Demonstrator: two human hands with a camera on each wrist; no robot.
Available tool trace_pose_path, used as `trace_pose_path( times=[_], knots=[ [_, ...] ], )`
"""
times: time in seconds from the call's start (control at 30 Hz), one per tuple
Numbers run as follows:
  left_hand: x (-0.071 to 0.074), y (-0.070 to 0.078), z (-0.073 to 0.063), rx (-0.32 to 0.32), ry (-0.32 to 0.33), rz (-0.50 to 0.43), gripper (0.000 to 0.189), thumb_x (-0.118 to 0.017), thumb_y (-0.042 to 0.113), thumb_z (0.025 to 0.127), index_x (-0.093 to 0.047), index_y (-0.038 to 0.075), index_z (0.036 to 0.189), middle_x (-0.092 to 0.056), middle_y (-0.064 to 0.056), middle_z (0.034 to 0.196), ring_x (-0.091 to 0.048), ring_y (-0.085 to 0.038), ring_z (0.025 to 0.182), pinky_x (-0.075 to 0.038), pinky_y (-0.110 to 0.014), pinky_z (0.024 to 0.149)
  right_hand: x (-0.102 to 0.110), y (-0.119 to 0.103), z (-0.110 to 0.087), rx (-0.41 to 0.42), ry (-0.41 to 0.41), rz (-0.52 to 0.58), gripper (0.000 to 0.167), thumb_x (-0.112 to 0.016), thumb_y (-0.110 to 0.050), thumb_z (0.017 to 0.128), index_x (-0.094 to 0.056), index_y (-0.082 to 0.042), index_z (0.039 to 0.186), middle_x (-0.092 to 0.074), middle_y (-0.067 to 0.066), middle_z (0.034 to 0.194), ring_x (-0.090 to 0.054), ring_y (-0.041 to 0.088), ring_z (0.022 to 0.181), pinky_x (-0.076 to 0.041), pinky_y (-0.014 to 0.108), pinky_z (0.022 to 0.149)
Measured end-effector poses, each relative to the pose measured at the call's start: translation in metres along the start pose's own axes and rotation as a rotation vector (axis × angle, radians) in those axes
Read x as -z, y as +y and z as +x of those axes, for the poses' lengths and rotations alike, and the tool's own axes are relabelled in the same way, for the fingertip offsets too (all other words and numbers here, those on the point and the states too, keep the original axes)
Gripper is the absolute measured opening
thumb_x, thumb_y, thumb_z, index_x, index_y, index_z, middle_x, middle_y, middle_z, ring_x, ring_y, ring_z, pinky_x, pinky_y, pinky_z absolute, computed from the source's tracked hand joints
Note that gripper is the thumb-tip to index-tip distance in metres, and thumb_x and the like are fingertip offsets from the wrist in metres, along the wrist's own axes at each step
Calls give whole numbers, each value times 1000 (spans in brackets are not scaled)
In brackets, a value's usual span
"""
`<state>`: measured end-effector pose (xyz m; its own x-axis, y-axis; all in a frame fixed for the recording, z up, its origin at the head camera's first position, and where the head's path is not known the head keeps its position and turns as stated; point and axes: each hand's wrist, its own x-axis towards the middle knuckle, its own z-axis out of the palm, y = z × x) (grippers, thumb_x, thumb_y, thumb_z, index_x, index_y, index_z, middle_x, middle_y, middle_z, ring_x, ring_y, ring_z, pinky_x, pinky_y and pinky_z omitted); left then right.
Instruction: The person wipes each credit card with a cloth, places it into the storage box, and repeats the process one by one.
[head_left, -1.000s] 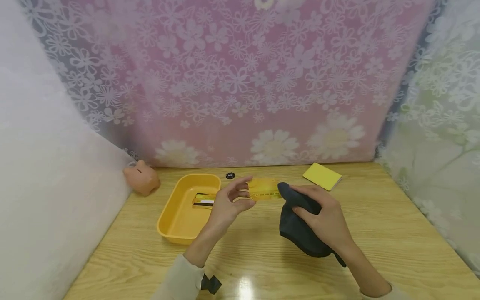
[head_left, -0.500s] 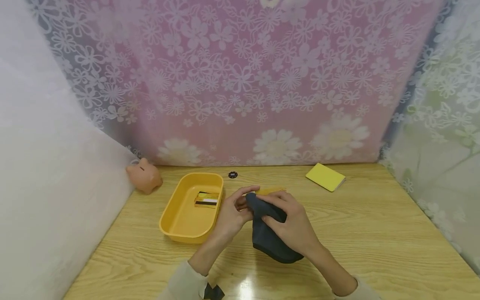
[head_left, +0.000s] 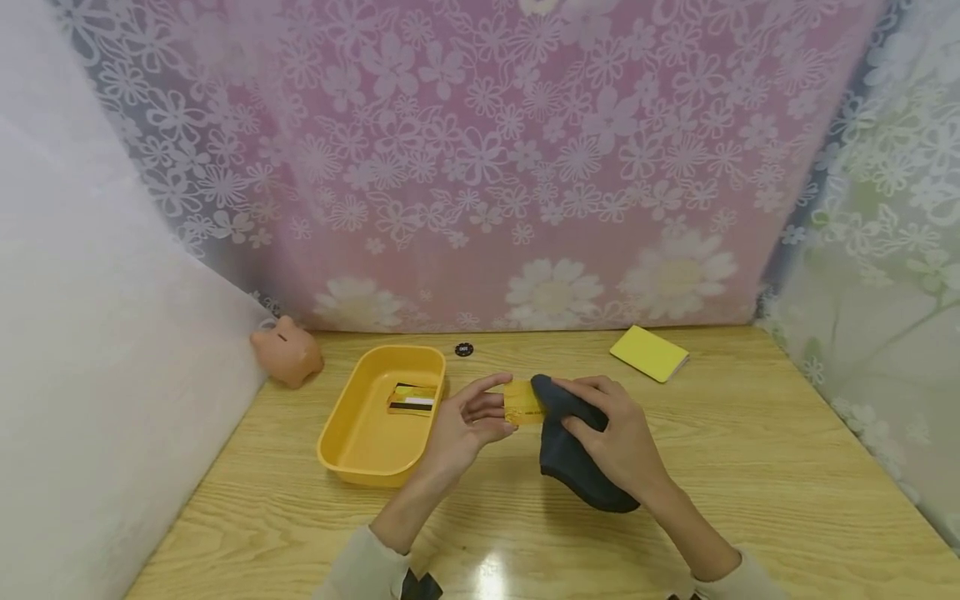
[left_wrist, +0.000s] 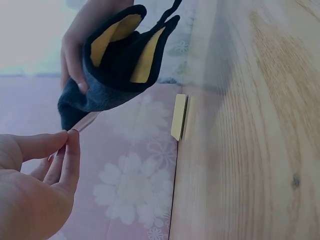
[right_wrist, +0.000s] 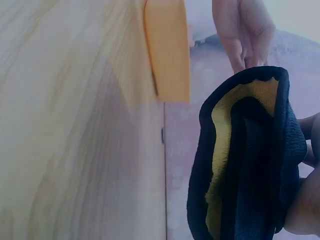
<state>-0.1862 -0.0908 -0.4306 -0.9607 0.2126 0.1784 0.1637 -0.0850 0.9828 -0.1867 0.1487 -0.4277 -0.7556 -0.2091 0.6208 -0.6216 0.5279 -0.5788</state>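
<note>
My left hand [head_left: 459,435] pinches the left end of a yellow, see-through card [head_left: 522,403] between thumb and fingers. My right hand [head_left: 624,440] grips a folded dark blue cloth [head_left: 573,468] over the card's right end, which is hidden under it. In the left wrist view, the cloth [left_wrist: 107,90] hangs in loose folds, showing a black border and a yellow underside; only a thin edge of the card [left_wrist: 86,121] shows. The right wrist view shows the cloth [right_wrist: 250,150] close up, with the left hand [right_wrist: 245,30] beyond it.
Left of the hands stands a yellow tray [head_left: 352,454] with a card [head_left: 412,398] lying inside. A piggy bank [head_left: 288,353] sits at the far left, and a black chip [head_left: 464,349] lies behind the tray. A yellow notebook [head_left: 649,353] lies at the back right of the wooden table [head_left: 772,467].
The right hand has slid the cloth left along the card to the left hand, then partway back right, so the card's left part shows again. The left hand keeps its pinch.
</note>
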Motion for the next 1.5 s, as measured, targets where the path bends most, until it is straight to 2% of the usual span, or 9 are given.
trace_pose_path(
  times=[0.27, 0.4, 0.5, 0.57, 0.7, 0.87, 1.03, 1.27, 1.5],
  knots=[
    [4, -3, 0, 17, 46, 71, 59, -76, -4, 90, -64, 18, 144, -67, -13, 123, -65, -25, 109, -62, -32, 90, 13, 27, -5, -58, 29, -68, 54, -82, 5, 84, -72, -15, 134, -68, 8, 119, -63, 28, 108, -58, 45, 83],
    [7, -6, -1, 39, 75, 90, 60, -76, -4, 90, -64, 20, 144, -67, -12, 124, -65, -25, 110, -61, -31, 90, 22, 36, -9, -87, 51, -102, 54, -82, 5, 83, -72, -15, 133, -68, 8, 119, -65, 28, 107, -54, 27, 86],
    [7, -6, 0, 37, 83, 94, 60, -76, -4, 90, -64, 21, 144, -67, -13, 124, -65, -26, 110, -61, -31, 90, 24, 31, -9, -58, 68, -88, 57, -84, 5, 81, -73, -16, 133, -68, 6, 120, -65, 26, 107, -47, 11, 87],
    [6, -6, 1, 24, 90, 98, 59, -77, -3, 90, -64, 20, 144, -68, -13, 124, -65, -26, 110, -61, -31, 90, 23, 22, -8, -23, 67, -63, 59, -85, 6, 80, -72, -17, 134, -68, 4, 120, -65, 24, 107, -45, 7, 88],
    [1, -5, 4, -2, 88, 109, 58, -78, -1, 90, -65, 18, 143, -70, -14, 123, -67, -28, 110, -61, -32, 90, 14, -1, -4, 27, 24, -14, 61, -86, 5, 79, -72, -19, 134, -67, 1, 120, -64, 20, 109, -52, 16, 90],
    [-7, -4, 6, -9, 46, 101, 56, -77, 1, 92, -64, 21, 143, -72, -12, 122, -70, -26, 108, -61, -35, 91, -2, -20, -2, 83, -42, 26, 60, -86, 5, 80, -73, -20, 133, -67, -1, 122, -64, 20, 111, -60, 40, 89],
    [-14, -1, 5, -7, 14, 90, 56, -70, -2, 93, -64, 23, 143, -74, -10, 119, -71, -22, 99, -61, -34, 87, -14, -24, -3, 121, -71, 26, 60, -86, 6, 80, -72, -18, 133, -66, 1, 121, -63, 21, 109, -60, 45, 85],
    [-13, -2, 4, 3, 19, 62, 57, -74, -3, 92, -64, 20, 143, -73, -11, 120, -70, -23, 102, -62, -35, 89, -12, -20, -1, 91, -58, -11, 58, -85, 6, 81, -73, -17, 132, -66, 4, 121, -63, 26, 112, -60, 52, 87],
    [-9, 0, 1, 14, 48, 27, 61, -77, -7, 88, -66, 20, 141, -71, -11, 120, -68, -25, 105, -62, -35, 88, 4, -1, -2, -16, -37, -34, 57, -83, 4, 84, -70, -18, 135, -66, 6, 124, -63, 28, 112, -58, 55, 90]
  ],
)
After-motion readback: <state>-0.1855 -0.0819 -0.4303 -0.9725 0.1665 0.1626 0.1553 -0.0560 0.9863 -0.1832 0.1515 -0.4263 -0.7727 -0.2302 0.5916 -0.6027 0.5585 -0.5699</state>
